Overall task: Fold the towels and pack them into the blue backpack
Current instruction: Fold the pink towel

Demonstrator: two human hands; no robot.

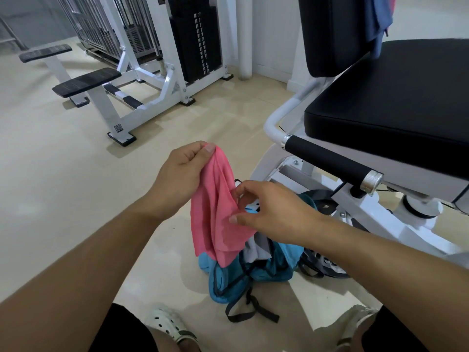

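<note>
A pink towel [215, 207] hangs bunched in lengthwise folds in mid-air, above the floor of a gym and directly over a blue backpack [253, 265]. The left hand [181, 174] pinches the towel's top end between thumb and forefinger, the remaining fingers curled against the cloth. The right hand [274, 212] meets the towel lower down on its right edge, thumb pressed on the fabric and fingers loosely spread and bent around it; whether the fingers behind the cloth grip it cannot be told.

The backpack lies slumped on the pale tiled floor [63, 186] below the towel's lower end, its mouth open, with grey and white cloth [256, 247] showing inside and black straps [251, 308] trailing toward the camera. The towel's hem overlaps the bag's left side in the view; whether the two touch cannot be told.

Just beside the bag on the right stands a white-framed exercise machine with a black padded seat [396, 97] and a black foam roller bar [330, 161]. A blue cloth [380, 24] hangs over the machine's backrest at upper right. Well apart, at upper left, a second white machine carries a black weight stack [195, 39] and black footplates [86, 81]. White perforated clogs [167, 323] on the person's feet show at the bottom edge.
</note>
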